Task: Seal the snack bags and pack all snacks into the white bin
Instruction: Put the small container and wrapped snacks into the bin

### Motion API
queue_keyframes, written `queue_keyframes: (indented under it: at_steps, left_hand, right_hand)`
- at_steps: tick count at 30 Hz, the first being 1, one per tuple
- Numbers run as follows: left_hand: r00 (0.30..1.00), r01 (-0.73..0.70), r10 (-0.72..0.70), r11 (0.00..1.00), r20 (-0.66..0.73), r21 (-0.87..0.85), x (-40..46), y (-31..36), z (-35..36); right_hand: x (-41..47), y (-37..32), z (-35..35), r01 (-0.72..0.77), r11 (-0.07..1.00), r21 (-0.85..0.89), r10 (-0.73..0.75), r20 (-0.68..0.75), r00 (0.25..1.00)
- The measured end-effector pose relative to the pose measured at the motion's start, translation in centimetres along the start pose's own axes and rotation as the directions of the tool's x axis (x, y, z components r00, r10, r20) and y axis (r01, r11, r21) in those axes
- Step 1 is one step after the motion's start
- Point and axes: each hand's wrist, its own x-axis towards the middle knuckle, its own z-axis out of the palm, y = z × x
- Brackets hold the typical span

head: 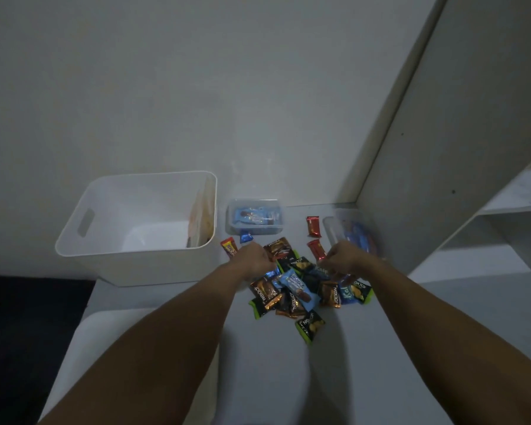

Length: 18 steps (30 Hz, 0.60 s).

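A pale grey wall (196, 87) is seen filling the upper view, met at the right by a slanted white panel (460, 148). White shelves (515, 194) are glimpsed at far right, and a dark floor patch (19, 332) is caught lower left.

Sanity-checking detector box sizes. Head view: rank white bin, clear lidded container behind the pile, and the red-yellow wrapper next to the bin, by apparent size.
1. white bin, by far the largest.
2. clear lidded container, holding blue packets.
3. red-yellow wrapper, smallest.
All sit at similar depth, so the order is safe.
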Motion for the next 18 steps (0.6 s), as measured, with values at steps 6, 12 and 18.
queue_keyframes:
  at_steps: [6,12,18]
  left_hand:
    - [0.998,0.056,-0.056,0.998,-0.015,-0.012,1.4,-0.9,0.8]
    - [0.998,0.047,-0.047,0.999,-0.043,-0.008,3.6,-0.5,0.2]
    - [1.000,0.010,-0.012,0.997,-0.018,-0.072,7.0,2.3,0.1]
  right_hand:
    - [1.7,0.0,0.2,0.006,1.000,-0.026,-0.005,0.025,1.000]
    - [4.1,-0.8,-0.3,0.012,0.999,-0.034,-0.012,0.008,1.000]
    - [5.9,0.2,-2.9,-0.075,0.997,-0.029,0.068,-0.200,0.978]
